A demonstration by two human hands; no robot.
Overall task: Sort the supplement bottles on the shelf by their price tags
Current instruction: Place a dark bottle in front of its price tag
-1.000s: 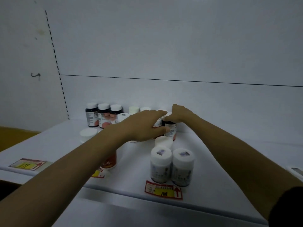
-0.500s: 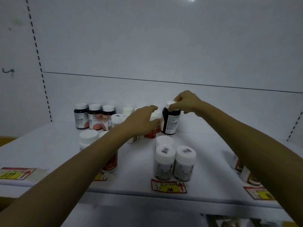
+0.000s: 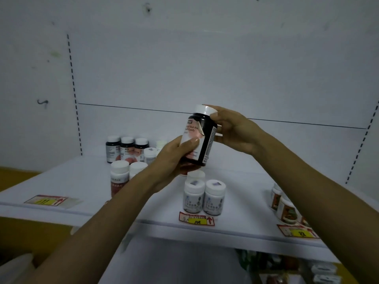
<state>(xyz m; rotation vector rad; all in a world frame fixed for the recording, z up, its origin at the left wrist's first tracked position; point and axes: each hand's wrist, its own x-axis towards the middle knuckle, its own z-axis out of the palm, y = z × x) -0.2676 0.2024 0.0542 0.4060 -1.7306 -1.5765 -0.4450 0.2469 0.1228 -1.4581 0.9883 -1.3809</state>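
**One dark bottle lifted off the shelf for a look**

One dark bottle (image 3: 200,138) with a white cap is now up in the air in front of me, well above the shelf (image 3: 86,181); half a second ago my right hand was only pinching its cap among the others at the back. My left hand (image 3: 174,160) has come in and wraps the lower body, thumb across the label, while my right hand (image 3: 233,130) steadies the cap and shoulder. Both grips are closed on it, and it tilts slightly. Its label faces me, a corner peeling.

I judge this to be the reading step: it looks like a match for the three dark bottles (image 3: 127,148) at the back left. Near the front edge, two white bottles (image 3: 204,196) stand behind the price tag (image 3: 196,219) marked 108, so that slot seems taken.
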